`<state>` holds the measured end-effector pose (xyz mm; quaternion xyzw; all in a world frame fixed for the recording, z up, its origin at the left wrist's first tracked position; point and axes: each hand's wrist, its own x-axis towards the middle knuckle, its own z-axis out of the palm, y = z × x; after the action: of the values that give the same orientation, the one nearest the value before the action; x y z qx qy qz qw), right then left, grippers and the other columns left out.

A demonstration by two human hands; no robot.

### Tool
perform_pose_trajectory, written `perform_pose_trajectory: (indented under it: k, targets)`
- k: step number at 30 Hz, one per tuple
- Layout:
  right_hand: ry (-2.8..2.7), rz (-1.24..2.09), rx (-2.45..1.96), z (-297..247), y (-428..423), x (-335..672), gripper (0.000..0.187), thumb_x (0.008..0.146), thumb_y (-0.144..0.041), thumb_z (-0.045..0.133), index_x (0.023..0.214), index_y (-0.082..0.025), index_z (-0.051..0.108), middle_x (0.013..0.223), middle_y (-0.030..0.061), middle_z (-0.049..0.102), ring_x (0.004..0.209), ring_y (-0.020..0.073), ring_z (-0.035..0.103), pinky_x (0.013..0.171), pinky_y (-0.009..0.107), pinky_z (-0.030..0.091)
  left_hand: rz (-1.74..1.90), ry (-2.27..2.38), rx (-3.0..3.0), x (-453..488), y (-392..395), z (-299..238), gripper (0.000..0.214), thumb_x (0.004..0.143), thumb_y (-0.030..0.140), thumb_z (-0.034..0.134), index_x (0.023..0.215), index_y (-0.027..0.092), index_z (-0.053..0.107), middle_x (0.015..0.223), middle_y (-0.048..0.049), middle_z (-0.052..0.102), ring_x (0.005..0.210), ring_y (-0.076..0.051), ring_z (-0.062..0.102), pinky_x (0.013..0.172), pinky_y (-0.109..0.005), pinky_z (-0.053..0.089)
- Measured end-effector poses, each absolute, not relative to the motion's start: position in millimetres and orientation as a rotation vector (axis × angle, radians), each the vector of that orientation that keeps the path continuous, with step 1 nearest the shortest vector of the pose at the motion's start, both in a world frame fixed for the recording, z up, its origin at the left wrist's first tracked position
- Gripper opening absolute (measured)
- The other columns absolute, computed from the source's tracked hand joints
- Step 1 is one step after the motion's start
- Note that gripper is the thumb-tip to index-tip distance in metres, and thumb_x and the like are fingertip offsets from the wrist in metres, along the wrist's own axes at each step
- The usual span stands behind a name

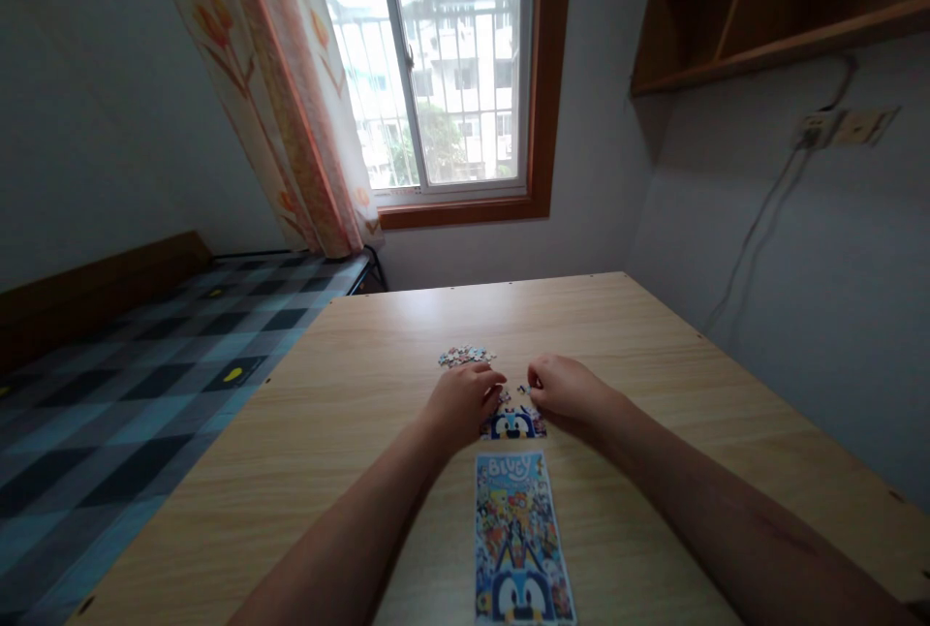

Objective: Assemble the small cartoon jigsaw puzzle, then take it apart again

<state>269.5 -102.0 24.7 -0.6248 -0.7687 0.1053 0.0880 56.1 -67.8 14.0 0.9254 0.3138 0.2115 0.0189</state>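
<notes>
A partly joined jigsaw puzzle (512, 426), showing a blue cartoon dog's face, lies between my hands on the table. My left hand (463, 401) rests at its left edge, with fingers loosely curved and apart; small pieces show beside the fingertips. My right hand (571, 386) is closed above the puzzle's right side, its fingertips pinching at a small puzzle piece (524, 391). Just beyond my left hand lies a heap of loose puzzle pieces (466, 355). Nearer to me is the printed picture sheet (517, 539), marked "Bluey", with the same dog's face at its bottom.
The light wooden table (349, 413) reaches toward the window (465, 74). A bed with a checked cover (254, 345) stands to the left, below a floral curtain (268, 93). On the right wall hang a wooden shelf (727, 59) and a socket with a cable (818, 130).
</notes>
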Motion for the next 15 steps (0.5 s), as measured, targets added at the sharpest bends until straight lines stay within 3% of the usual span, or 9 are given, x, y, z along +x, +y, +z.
perform_pose_trajectory:
  k: [9, 15]
  targets:
    - [-2.216, 0.358, -1.812, 14.8, -96.6, 272.2, 0.016, 0.078, -0.02, 0.06, 0.091, -0.019, 0.07, 0.089, 0.0072, 0.073, 0.078, 0.0176, 0.06, 0.063, 0.026, 0.032, 0.606, 1.079, 2.817, 47.1, -63.9, 17.8, 0.027, 0.078, 0.01, 0.057, 0.086, 0.025, 0.077, 0.09, -0.003, 0.073, 0.086, -0.02, 0.066, 0.082, -0.032, 0.052]
    - [-2.145, 0.382, -1.682, 5.9, -92.5, 272.2, 0.019, 0.08, -0.017, 0.058, 0.094, -0.02, 0.07, 0.09, 0.0055, 0.073, 0.08, 0.0165, 0.063, 0.068, 0.024, 0.038, 0.529, 0.963, 2.815, 47.0, -61.5, 15.4, 0.028, 0.078, 0.011, 0.056, 0.085, 0.028, 0.079, 0.088, -0.003, 0.073, 0.081, -0.019, 0.066, 0.081, -0.032, 0.052]
